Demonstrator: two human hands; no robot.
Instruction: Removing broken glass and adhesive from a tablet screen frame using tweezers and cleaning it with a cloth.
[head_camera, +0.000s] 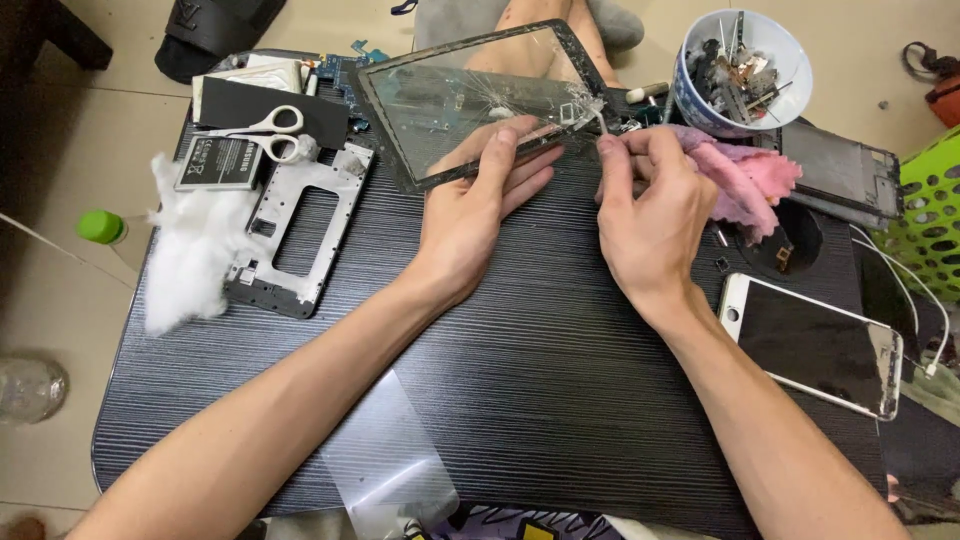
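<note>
both hands: left hand (470, 215) on cracked glass panel (480, 100), right hand (650, 215) beside.

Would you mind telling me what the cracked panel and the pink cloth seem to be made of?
The cracked panel looks like clear glossy glass in a black border: star cracks, see-through, reflections. The pink cloth looks like soft matte fabric, perhaps microfibre: it bunches and folds by the right hand.
</note>
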